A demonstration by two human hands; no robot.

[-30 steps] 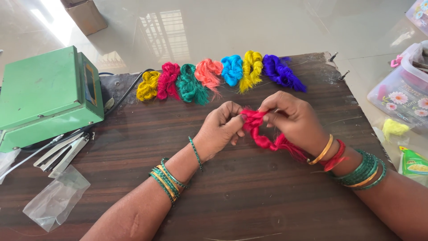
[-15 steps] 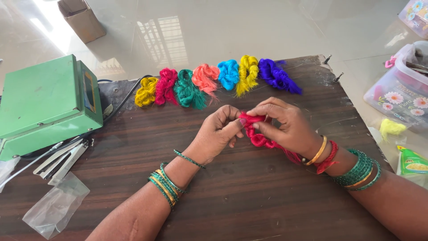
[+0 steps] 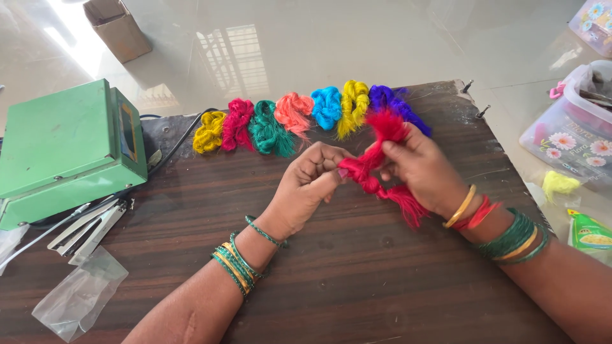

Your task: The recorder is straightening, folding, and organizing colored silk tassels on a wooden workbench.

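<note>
My left hand (image 3: 310, 185) and my right hand (image 3: 422, 169) both grip a red bundle of thread (image 3: 376, 162) over the dark wooden board (image 3: 357, 280). The left fingers pinch its middle; the right hand holds it from the other side, with one frayed end sticking up and another hanging by my right wrist. Behind the hands lies a row of several twisted thread bundles: yellow (image 3: 209, 132), magenta (image 3: 237, 123), green (image 3: 269, 129), coral (image 3: 294, 112), blue (image 3: 327, 106), yellow (image 3: 354, 107) and purple (image 3: 390, 102).
A green machine (image 3: 64, 150) with a black cable stands at the board's left. A clear plastic bag (image 3: 80, 293) lies in front of it. A plastic box (image 3: 570, 134), a yellow tuft (image 3: 558, 183) and a green packet (image 3: 590, 232) sit on the right; a cardboard box (image 3: 118, 27) is on the floor.
The red bundle has been raised and turned, one frayed end now pointing up towards the purple bundle. Both hands stay closed on it.
</note>
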